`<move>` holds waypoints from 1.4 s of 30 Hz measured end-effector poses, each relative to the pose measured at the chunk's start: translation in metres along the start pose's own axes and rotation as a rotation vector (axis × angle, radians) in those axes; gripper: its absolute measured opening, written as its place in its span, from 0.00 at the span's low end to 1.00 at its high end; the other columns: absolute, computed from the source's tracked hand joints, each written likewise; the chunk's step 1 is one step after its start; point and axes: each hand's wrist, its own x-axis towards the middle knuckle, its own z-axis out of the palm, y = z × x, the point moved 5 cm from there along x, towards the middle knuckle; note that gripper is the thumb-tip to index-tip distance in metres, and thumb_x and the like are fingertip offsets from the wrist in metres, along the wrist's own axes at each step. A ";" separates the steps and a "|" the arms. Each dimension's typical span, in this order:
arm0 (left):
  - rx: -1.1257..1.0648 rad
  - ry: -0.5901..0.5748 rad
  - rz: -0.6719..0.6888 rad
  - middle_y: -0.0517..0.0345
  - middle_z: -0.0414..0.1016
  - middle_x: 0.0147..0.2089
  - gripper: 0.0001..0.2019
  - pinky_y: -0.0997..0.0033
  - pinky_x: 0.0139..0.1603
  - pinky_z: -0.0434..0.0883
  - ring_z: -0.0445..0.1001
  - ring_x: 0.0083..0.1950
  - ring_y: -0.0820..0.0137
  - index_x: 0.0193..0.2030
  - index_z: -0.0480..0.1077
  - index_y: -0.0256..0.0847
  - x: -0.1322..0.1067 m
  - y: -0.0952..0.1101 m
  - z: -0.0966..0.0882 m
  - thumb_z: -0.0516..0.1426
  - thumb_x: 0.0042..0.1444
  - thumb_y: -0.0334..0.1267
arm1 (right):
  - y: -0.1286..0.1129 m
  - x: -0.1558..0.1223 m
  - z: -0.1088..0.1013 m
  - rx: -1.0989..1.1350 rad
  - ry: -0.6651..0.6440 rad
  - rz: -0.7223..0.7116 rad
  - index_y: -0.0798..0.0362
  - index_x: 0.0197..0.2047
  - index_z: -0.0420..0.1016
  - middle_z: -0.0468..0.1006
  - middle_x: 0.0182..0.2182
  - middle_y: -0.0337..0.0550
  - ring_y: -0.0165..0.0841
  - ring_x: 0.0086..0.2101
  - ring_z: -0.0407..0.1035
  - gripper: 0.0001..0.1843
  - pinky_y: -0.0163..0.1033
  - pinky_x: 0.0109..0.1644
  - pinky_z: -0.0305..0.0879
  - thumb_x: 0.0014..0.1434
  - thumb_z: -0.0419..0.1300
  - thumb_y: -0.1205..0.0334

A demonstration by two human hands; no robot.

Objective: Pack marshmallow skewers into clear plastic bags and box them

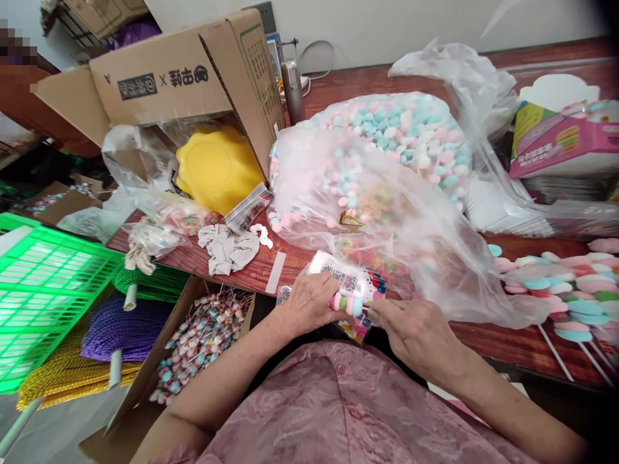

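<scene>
My left hand (309,301) is closed round a small printed plastic wrapper (349,283) with a skewer of pink, white and blue marshmallows (347,304) partly inside it. My right hand (414,328) pinches the other end of that skewer at the wrapper's mouth. Both hands work at the front edge of the wooden table (512,345), just in front of a big clear bag of pastel marshmallows (387,161). A row of finished marshmallow skewers (565,290) lies on the table to the right.
A cardboard box of wrapped skewers (203,338) sits low on my left, beside purple and gold cord spools (120,332) and a green crate (43,290). An open carton (184,71) with a yellow tub (217,167) stands behind. Pink boxes (565,138) sit at the right.
</scene>
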 end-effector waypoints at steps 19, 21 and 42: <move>0.132 -0.222 -0.122 0.52 0.73 0.33 0.13 0.66 0.35 0.66 0.72 0.36 0.63 0.35 0.71 0.37 0.000 -0.004 -0.008 0.57 0.59 0.46 | 0.016 0.024 0.033 0.353 -0.462 0.191 0.52 0.29 0.69 0.70 0.20 0.39 0.28 0.22 0.58 0.20 0.38 0.30 0.45 0.69 0.44 0.60; 0.157 -0.212 -0.110 0.51 0.73 0.34 0.12 0.64 0.38 0.67 0.71 0.38 0.62 0.35 0.71 0.37 0.002 -0.007 -0.012 0.57 0.59 0.45 | 0.017 0.028 0.036 0.398 -0.465 0.245 0.53 0.27 0.67 0.69 0.20 0.39 0.29 0.22 0.57 0.20 0.38 0.30 0.45 0.68 0.45 0.59; -1.835 0.551 -0.458 0.66 0.61 0.25 0.18 0.53 0.52 0.71 0.70 0.29 0.73 0.32 0.67 0.41 0.044 -0.052 -0.047 0.63 0.48 0.54 | 0.006 0.043 0.049 0.985 0.263 0.543 0.53 0.29 0.73 0.68 0.17 0.37 0.28 0.19 0.61 0.14 0.34 0.24 0.57 0.63 0.57 0.55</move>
